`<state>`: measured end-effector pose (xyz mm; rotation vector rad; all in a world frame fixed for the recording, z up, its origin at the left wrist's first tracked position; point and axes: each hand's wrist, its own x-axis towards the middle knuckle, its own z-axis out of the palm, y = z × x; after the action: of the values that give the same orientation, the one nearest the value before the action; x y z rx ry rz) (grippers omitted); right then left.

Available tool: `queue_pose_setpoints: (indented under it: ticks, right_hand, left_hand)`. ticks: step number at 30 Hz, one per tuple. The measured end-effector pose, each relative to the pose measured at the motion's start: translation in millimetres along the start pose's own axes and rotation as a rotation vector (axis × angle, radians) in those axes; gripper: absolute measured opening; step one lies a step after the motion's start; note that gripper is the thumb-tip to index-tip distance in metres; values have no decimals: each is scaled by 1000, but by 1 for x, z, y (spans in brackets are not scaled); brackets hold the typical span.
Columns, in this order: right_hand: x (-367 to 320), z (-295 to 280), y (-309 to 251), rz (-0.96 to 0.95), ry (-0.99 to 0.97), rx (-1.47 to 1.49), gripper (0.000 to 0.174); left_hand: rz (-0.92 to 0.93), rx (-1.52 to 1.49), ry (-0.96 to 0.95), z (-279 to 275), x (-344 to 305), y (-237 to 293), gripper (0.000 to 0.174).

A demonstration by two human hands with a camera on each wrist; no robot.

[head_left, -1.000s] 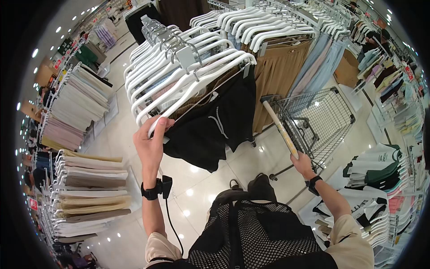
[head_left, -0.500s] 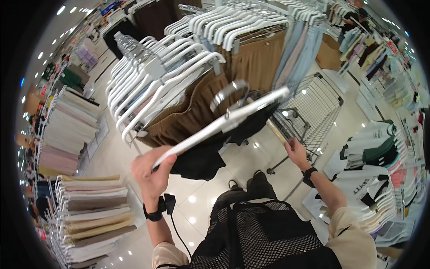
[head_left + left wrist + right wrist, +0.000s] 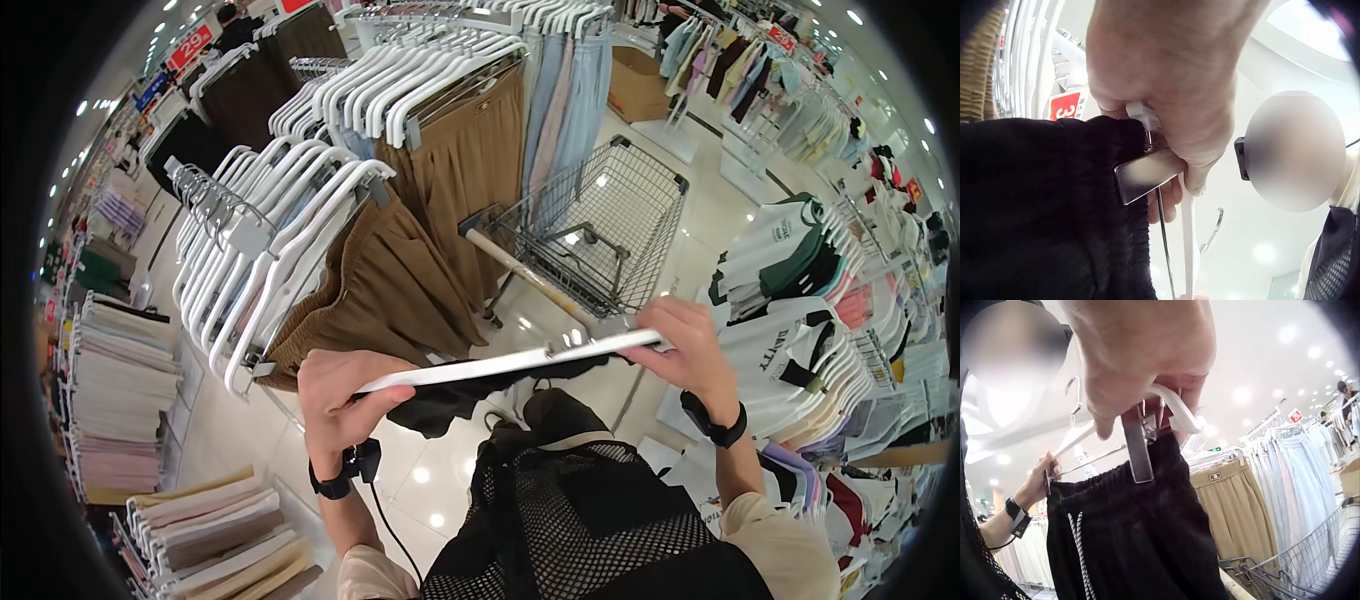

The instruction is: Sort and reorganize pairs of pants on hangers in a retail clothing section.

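Observation:
A white hanger (image 3: pixel 500 368) is held level in front of the body, off the rack. My left hand (image 3: pixel 350 400) grips its left end, the thumb along the near side. At the other end my right hand (image 3: pixel 690 350) pinches the hanger arm between thumb and fingers. Black shorts (image 3: pixel 1129 531) hang below it from metal clips; in the right wrist view a clip (image 3: pixel 1138 450) bites the gathered waistband. A black-and-white drawstring (image 3: pixel 1079 550) dangles at their front. The left wrist view shows the other clip (image 3: pixel 1150 175) beside the left hand.
Ahead on the left, a rack holds white hangers (image 3: pixel 290 210) with brown garments (image 3: pixel 400 270). A wire shopping cart (image 3: pixel 655 235) stands beyond the right hand. T-shirts (image 3: pixel 765 350) hang to the right, folded-over trousers (image 3: pixel 220 530) at lower left.
The left hand has drawn the hanger with the black shorts away from the rack toward the body. My right hand has left the cart handle and taken hold of the hanger's right end.

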<state>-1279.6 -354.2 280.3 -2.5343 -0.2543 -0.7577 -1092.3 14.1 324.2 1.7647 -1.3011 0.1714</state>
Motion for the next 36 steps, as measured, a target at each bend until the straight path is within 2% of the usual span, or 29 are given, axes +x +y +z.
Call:
queue_pose_setpoints:
  ticks: [2,5,10,11,13,15,18,19,21,24,25,27,28,30,33,36]
  right_hand:
    - [-9,-10,-1,-60,-19,-69,35]
    - [-13,-22,-14,-76,16,-95,36]
    - [-12,-37,-19,-33,108,-176,36]
    - [-11,-38,-15,-12,121,-213,36]
    - [-1,-46,-2,65,195,-253,32]
    - [10,-55,15,188,268,-274,29]
    - [30,-75,38,341,336,-257,25]
    - [37,-81,51,381,354,-254,28]
    - [53,-91,82,436,386,-212,34]
    - [65,-102,165,566,390,-133,44]
    - [65,-105,205,536,397,-138,50]
    - [75,-108,254,644,391,-156,54]
    - [75,-111,287,592,352,-195,56]
    - [76,-107,334,610,282,-265,57]
    - [62,-65,416,590,217,-335,59]
    - [29,12,484,611,156,-347,62]
  left_hand:
    - [32,-33,-52,2,12,-4,25]
    - [120,-103,-13,7,25,-20,25]
    - [137,-171,160,17,48,-29,23]
    - [168,-196,189,21,48,-40,30]
    - [-72,-343,453,42,53,-36,46]
    - [-105,-266,495,51,53,-42,70]
    - [-287,-245,436,74,25,-48,75]
    - [-359,-239,370,85,11,-51,73]
    - [-502,-300,283,117,-24,-60,70]
    - [-695,-310,46,149,-74,-58,65]
    - [-690,-320,9,158,-91,-59,63]
    - [-833,-378,-38,172,-115,-53,60]
    - [-889,-383,-51,176,-121,-47,58]
    - [-993,-394,-86,182,-124,-37,55]
    - [-1074,-416,-78,197,-119,-34,52]
    - [-1162,-368,-4,208,-105,-33,49]
